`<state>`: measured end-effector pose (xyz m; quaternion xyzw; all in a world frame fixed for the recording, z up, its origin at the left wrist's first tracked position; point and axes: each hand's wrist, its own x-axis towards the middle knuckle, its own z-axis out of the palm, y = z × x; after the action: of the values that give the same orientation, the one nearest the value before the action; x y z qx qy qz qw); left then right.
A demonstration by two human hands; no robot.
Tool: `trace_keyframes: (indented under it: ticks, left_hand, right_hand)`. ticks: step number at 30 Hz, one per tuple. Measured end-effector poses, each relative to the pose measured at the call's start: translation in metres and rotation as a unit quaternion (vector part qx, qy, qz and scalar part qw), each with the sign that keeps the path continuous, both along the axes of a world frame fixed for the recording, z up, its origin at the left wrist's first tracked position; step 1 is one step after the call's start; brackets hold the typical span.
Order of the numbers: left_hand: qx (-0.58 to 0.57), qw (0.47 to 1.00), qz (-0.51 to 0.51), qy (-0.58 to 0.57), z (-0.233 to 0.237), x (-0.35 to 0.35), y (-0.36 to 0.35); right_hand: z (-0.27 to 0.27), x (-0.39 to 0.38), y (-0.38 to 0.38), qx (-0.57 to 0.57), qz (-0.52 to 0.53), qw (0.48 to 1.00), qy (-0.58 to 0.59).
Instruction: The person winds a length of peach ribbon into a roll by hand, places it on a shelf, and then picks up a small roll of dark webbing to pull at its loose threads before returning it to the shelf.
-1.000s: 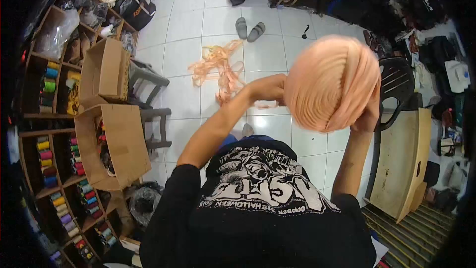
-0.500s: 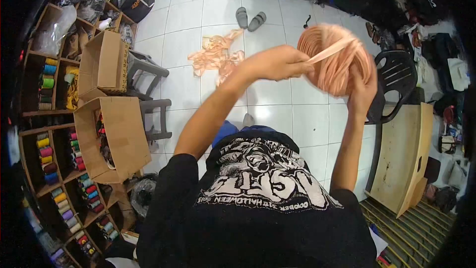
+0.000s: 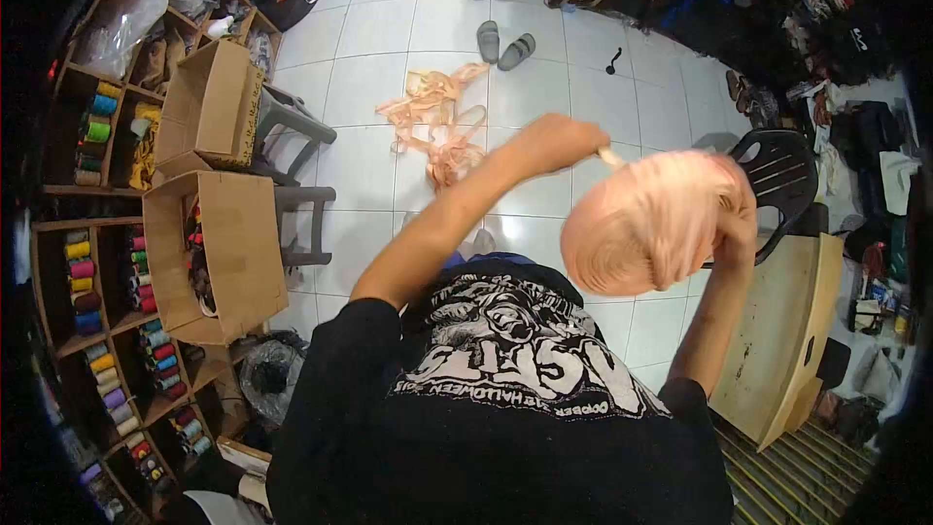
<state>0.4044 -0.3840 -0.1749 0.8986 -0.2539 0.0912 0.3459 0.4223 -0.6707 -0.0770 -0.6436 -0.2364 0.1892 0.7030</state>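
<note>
A big round coil of peach ribbon (image 3: 637,228), blurred by motion, hangs in front of me on the right. My right hand (image 3: 736,228) grips its right side, fingers partly hidden behind the wound strands. At the coil's upper left, my left hand (image 3: 567,144) is closed on a short taut stretch of the same ribbon (image 3: 610,157). A loose, tangled heap of peach ribbon (image 3: 437,117) lies on the white tiles beyond my left forearm.
Shelves of thread spools (image 3: 97,131) line the left side, with two open cardboard boxes (image 3: 238,258) beside them. Grey sandals (image 3: 515,51) lie on the floor. A black chair (image 3: 777,170) and a pale wooden panel (image 3: 777,331) stand at the right.
The coil has moved down and tilted, its spiral face now toward the lower left. The ribbon stretch between coil and hand looks shorter. The hand on the coil's right side has lowered.
</note>
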Motion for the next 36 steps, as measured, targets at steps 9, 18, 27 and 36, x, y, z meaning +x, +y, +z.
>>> trace_keyframes:
  ticks: [9,18,27,36]
  left_hand:
    - [-0.072,0.984,0.131,-0.098,0.045,-0.025,-0.027]
    - [-0.241,0.964,-0.051,0.104,0.018,-0.049,-0.056]
    - [0.106,0.969,0.059,-0.213,0.054,0.019,0.039]
    - [-0.064,0.963,0.233,-0.119,0.061,-0.004,0.002]
  right_hand:
    - [0.0,-0.003,0.066,-0.258,-0.368,0.855,-0.257]
    - [0.034,0.01,0.073,0.279,-0.266,0.923,0.0]
    - [0.042,-0.013,0.039,-0.172,-0.081,0.98,-0.066]
    - [0.036,-0.017,0.108,-0.314,-0.231,0.835,-0.388]
